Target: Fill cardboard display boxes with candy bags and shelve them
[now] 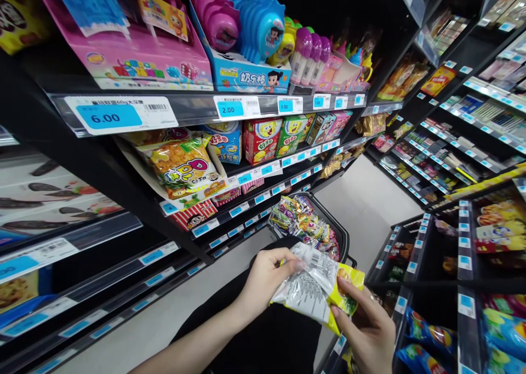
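Between my two hands is a snack bag, silver-white with small print and a barcode on the side facing me, and yellow at its edges. My left hand pinches its left end, thumb on top. At the yellow right end, my right hand grips it between thumb and fingers. Below and beyond the bag stands a dark shopping basket with many colourful candy packets in it. The front of the bag faces away from me.
On the left, a black shelf carries boxed sweets, a carton of yellow snack bags and a blue candy display box. Lower racks with chip bags stand close on my right. Grey floor runs between them to more shelves.
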Tool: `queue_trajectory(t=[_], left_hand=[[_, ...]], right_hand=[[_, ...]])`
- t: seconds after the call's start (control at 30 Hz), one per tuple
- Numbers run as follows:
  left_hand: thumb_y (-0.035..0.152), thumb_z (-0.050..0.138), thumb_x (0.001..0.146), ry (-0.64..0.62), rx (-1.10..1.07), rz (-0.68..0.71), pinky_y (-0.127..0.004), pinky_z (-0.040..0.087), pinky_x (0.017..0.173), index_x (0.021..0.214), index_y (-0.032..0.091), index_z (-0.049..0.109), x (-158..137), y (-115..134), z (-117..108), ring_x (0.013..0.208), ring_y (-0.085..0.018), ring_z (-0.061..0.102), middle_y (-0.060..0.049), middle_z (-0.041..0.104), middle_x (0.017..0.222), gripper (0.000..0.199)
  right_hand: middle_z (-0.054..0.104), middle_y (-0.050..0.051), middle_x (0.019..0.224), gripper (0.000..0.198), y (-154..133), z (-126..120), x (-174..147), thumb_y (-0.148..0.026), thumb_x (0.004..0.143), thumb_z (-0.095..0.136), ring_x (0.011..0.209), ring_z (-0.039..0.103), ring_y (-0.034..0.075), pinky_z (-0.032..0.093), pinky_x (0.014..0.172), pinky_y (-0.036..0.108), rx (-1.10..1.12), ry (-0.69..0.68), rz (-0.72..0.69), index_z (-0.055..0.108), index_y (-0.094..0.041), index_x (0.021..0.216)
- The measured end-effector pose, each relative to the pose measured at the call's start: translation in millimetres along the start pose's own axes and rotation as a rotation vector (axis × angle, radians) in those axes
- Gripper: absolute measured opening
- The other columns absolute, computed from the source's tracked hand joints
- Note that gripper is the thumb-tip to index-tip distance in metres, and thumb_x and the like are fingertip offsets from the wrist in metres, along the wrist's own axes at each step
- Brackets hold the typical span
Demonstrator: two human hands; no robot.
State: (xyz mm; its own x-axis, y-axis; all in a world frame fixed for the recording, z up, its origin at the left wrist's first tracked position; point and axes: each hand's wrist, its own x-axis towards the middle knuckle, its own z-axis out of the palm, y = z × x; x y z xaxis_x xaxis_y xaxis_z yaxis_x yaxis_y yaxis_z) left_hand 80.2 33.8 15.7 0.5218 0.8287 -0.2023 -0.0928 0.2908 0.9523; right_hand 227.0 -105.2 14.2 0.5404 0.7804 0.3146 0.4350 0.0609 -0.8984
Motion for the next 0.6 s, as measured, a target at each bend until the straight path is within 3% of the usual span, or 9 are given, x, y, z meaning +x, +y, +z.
queue_trajectory(t=[0.07,0.17,0.33,0.43,0.6], left_hand=[[0.038,0.076,0.062,-0.047,-0.021,-0.033,-0.021,0.039,0.053,0.057,0.013,0.070,2.3,-1.4,-0.3,0.054,-0.013,0.052,-0.002,0.065,0.055,0.026],[0.034,0.078,0.063,-0.101,0.003,0.005,-0.023,0.041,0.057,0.063,0.014,0.074,3.2,-3.4,-2.9,0.059,-0.015,0.056,-0.003,0.069,0.062,0.021],[0.024,0.078,0.065,-0.188,0.112,0.160,-0.024,0.043,0.060,0.066,0.018,0.077,-1.4,-2.4,-7.6,0.061,-0.016,0.060,-0.003,0.072,0.065,0.007],[0.026,0.072,0.073,-0.143,0.238,0.276,-0.023,0.042,0.059,0.061,0.017,0.074,-5.2,-0.8,-6.6,0.059,-0.015,0.059,-0.002,0.070,0.062,0.014],[0.030,0.066,0.077,-0.074,0.317,0.226,-0.021,0.036,0.054,0.052,0.015,0.061,-8.2,2.4,-1.9,0.054,-0.011,0.049,0.002,0.058,0.054,0.030]], right_hand=[[0.076,0.008,0.087,0.023,-2.6,-0.7,0.2,-0.019,0.068,0.078,0.079,0.071,0.024,0.058,0.068,0.031,-0.048,0.053,-0.035,0.078,-0.025,0.090],[0.074,0.008,0.082,0.007,-6.0,-1.3,-0.8,-0.027,0.071,0.076,0.074,0.068,0.023,0.054,0.064,0.029,-0.064,0.139,0.061,0.078,-0.023,0.076],[0.069,0.004,0.074,0.016,-6.9,-1.2,-3.6,-0.036,0.075,0.071,0.069,0.062,0.019,0.048,0.061,0.025,-0.026,0.112,0.227,0.073,-0.021,0.069],[0.062,0.001,0.065,0.023,-9.2,3.0,-6.5,-0.040,0.078,0.068,0.060,0.056,0.015,0.042,0.053,0.022,0.073,0.092,0.366,0.068,-0.020,0.069],[0.058,0.001,0.064,0.029,-11.8,10.6,-11.1,-0.043,0.078,0.068,0.059,0.050,0.015,0.039,0.051,0.022,0.179,0.131,0.466,0.060,-0.019,0.065]])
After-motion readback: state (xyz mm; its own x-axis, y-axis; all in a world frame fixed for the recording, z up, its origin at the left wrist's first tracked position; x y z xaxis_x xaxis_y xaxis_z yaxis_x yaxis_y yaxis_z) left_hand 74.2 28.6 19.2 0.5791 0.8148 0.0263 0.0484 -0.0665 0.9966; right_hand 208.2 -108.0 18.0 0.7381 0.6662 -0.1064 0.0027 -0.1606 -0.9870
